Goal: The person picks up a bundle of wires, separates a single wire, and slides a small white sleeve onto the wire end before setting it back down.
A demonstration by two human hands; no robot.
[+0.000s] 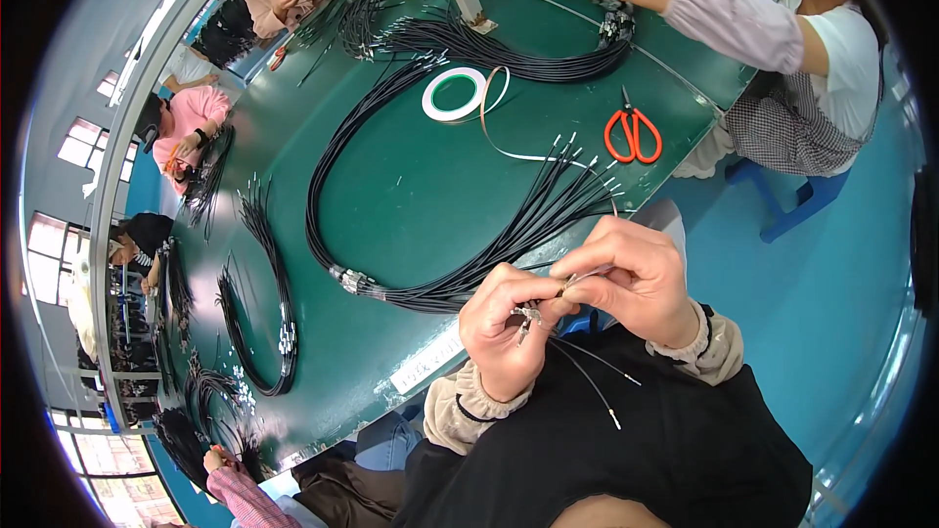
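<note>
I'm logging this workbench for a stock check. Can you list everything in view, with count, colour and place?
table: one, green, long, running from the lower left to the top.
cable bundles: several, black with metal ends, looped along the table; exact count unclear.
tape roll: one, white, mid-table, its strip trailing toward the near edge.
scissors: one pair, orange handles, right part of the table.
stool: one, blue, on the blue floor at right.
co-workers: at least five seated around the table; one at top right reaches onto the cables.
thin wires: a few, black, hanging from the hands.
left hand: pinching small metal wire ends.
right hand: fingertips meeting the left at the same wire ends.
</note>
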